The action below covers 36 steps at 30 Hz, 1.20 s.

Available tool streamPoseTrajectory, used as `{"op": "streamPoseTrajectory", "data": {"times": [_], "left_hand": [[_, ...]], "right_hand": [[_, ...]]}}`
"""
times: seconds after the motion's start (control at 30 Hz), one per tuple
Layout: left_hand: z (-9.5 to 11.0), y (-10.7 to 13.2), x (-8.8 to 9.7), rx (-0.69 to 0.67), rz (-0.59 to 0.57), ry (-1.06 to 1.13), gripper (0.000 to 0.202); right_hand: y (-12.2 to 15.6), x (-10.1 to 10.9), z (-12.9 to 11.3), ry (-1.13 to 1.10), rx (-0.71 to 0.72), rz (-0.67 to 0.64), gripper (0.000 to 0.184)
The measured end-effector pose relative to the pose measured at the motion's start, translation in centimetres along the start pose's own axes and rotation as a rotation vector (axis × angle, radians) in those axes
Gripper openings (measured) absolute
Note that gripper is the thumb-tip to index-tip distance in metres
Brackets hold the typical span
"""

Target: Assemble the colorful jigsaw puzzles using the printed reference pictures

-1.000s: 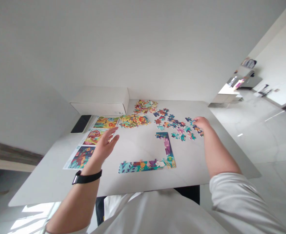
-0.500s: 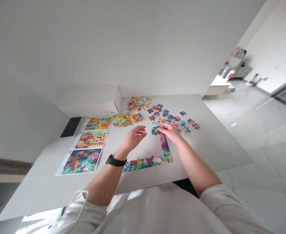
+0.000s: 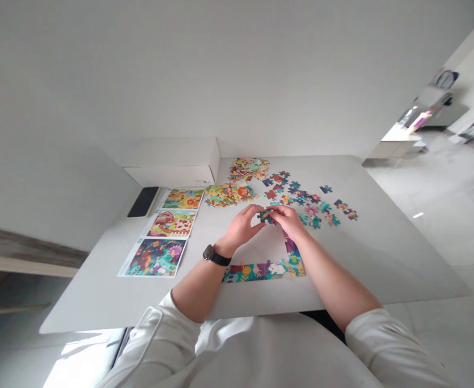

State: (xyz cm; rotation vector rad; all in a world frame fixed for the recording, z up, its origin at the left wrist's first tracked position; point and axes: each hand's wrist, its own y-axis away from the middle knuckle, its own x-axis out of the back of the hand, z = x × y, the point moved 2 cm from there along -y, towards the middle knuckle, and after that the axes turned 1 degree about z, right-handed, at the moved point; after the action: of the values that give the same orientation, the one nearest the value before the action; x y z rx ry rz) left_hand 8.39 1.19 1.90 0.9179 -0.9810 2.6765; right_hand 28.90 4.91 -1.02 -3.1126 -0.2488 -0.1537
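Observation:
Dark blue-green jigsaw pieces [image 3: 266, 217] are held up between both hands above the table. My left hand [image 3: 244, 226], with a black watch on the wrist, curves its thumb and fingers round their left edge. From the other side my right hand [image 3: 290, 220] pinches the same pieces with closed fingers. Below the hands lies a joined puzzle border [image 3: 256, 271], a bottom row turning up the right side; my right hand and forearm partly cover that side. Loose dark puzzle pieces [image 3: 295, 189] are scattered beyond my right hand.
Two heaps of brighter pieces, a yellow one [image 3: 229, 194] and a farther one [image 3: 248, 168], lie toward the wall. At left are three picture sheets [image 3: 158, 257], a black phone [image 3: 143, 202] and a white box [image 3: 170, 175]. The table's right edge borders a tiled floor.
My left hand has moved in to the pieces held by my right hand, and its fingers have come round them. The camera view has shifted left, so the table appears farther right.

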Motion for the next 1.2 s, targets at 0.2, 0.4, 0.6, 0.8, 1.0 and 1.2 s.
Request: {"op": "streamPoseTrajectory", "data": {"times": [0.2, 0.4, 0.6, 0.8, 1.0, 1.2], "left_hand": [[-0.2, 0.2, 0.3, 0.023, -0.036, -0.029, 0.032], [-1.4, 0.5, -0.1, 0.104, -0.084, -0.126, 0.027], [-2.7, 0.4, -1.2, 0.106, -0.170, -0.175, 0.025], [-3.7, 0.2, -1.8, 0.130, -0.198, -0.224, 0.025], [-4.0, -0.1, -2.0, 0.113, -0.226, -0.240, 0.026], [-4.0, -0.1, -2.1, 0.112, -0.243, -0.255, 0.028]], "right_hand": [[0.2, 1.0, -0.9, 0.175, 0.080, 0.032, 0.038], [0.4, 4.3, -1.8, 0.537, 0.293, 0.214, 0.032], [0.4, 4.3, -1.7, 0.832, 0.350, 0.063, 0.029], [0.2, 3.6, -1.1, 0.901, 0.343, -0.015, 0.029], [0.0, 3.6, -0.6, 0.907, 0.309, -0.017, 0.026], [-0.1, 3.6, -0.4, 0.901, 0.312, -0.029, 0.025]]}}
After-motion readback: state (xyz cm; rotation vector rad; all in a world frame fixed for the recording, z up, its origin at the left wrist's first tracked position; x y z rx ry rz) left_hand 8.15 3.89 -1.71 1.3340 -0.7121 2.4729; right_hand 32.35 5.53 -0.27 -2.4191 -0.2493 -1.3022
